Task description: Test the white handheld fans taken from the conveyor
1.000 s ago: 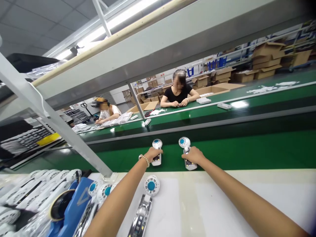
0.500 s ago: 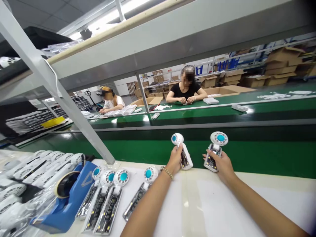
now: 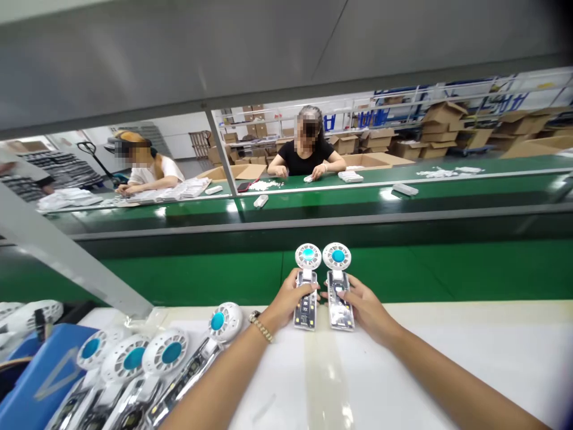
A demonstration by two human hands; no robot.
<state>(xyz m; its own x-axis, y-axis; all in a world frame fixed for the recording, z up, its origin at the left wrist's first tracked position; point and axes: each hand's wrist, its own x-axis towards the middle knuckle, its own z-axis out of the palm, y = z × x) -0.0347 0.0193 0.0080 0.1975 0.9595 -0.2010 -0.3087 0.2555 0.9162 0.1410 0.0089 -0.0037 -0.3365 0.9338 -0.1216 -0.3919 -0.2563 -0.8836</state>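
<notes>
My left hand [image 3: 286, 301] grips a small white hand-held fan [image 3: 307, 285] with a teal hub and an exposed circuit board in its clear handle. My right hand [image 3: 364, 307] holds a second, matching fan [image 3: 339, 284]. The two fans lie side by side, heads pointing away from me, at the far edge of the white worktable [image 3: 470, 352], with their heads over the green conveyor belt [image 3: 447, 272]. A beaded bracelet sits on my left wrist.
Several more fans [image 3: 147, 364] lie in a row at the lower left beside a blue tape dispenser [image 3: 33, 382]. A slanted metal post [image 3: 58, 254] stands at left. Two people work across a second green belt, with cardboard boxes [image 3: 447, 122] behind them.
Both hands have drawn the two fans back toward the table edge and brought them together, side by side and parallel. The camera has tilted down and shifted right.
</notes>
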